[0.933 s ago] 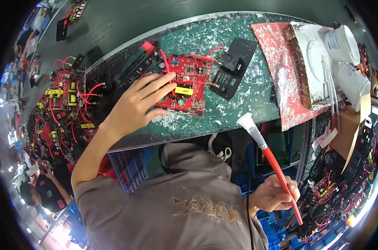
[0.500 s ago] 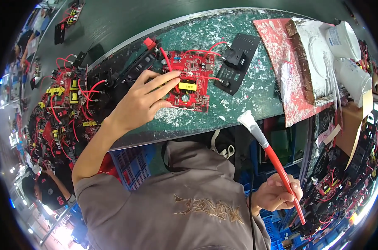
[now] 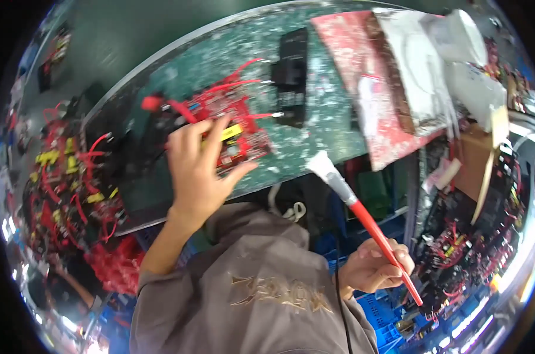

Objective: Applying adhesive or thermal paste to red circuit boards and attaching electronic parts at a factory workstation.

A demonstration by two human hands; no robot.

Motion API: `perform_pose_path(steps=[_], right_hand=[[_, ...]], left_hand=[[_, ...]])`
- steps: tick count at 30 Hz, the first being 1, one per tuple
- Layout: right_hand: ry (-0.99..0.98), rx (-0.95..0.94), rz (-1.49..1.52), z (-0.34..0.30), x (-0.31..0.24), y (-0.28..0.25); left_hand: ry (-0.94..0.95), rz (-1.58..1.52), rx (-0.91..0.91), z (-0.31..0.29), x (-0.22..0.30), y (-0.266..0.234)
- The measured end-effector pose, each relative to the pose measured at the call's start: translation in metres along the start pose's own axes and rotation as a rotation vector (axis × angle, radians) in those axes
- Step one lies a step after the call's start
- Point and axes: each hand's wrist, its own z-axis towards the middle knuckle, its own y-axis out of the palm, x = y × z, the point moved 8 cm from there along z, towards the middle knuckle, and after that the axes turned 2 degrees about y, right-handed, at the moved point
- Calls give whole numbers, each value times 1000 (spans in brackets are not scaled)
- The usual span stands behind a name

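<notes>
My left hand (image 3: 196, 159) lies over the left part of a red circuit board (image 3: 241, 109) on the bench, fingers apart. Its fingertips reach a yellow-wrapped component (image 3: 232, 132), and the thumb stretches along the board's near edge. Red wires run from the board toward a black plastic panel (image 3: 292, 76) on its right. A thick red lead and a blurred black part lie on its left. Off the bench's near edge, my right hand (image 3: 377, 265) grips a paintbrush (image 3: 371, 221) by its red handle. The white-coated bristles point up and left.
A green bench (image 3: 332, 121) is flecked with white. On its right, a red board (image 3: 332, 35) carries a white-smeared tray (image 3: 406, 65) and white tubs (image 3: 459, 38). Wired red circuit boards (image 3: 61, 177) crowd the left side; more assemblies (image 3: 450, 248) lie at lower right, near blue crates (image 3: 377, 318).
The view has shifted and turned, with some blur. My left hand's thumb has spread farther from its fingers, which sit differently over the circuit board. My right hand keeps its hold on the paintbrush.
</notes>
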Motion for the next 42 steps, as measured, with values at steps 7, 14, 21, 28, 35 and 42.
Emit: perform_pose_path(steps=[7,14,21,28,35,42], right_hand=[[-17,144,-31,23,17,-19],[-309,310,-528,94,16,-45],[-233,126,-508,176,63,-5],[-115,218,-472,202,90,-3],[-37,243,-460,193,87,-3],[-21,75,-577,124,33,-6]], left_hand=[[44,87,35,-11,-5,-9],[10,-15,53,-12,-6,-3],[41,-15,-43,-22,12,-8],[11,4,-147,-41,18,-13],[48,-151,144,-68,1,-53],[-52,12,192,-41,-21,-75]])
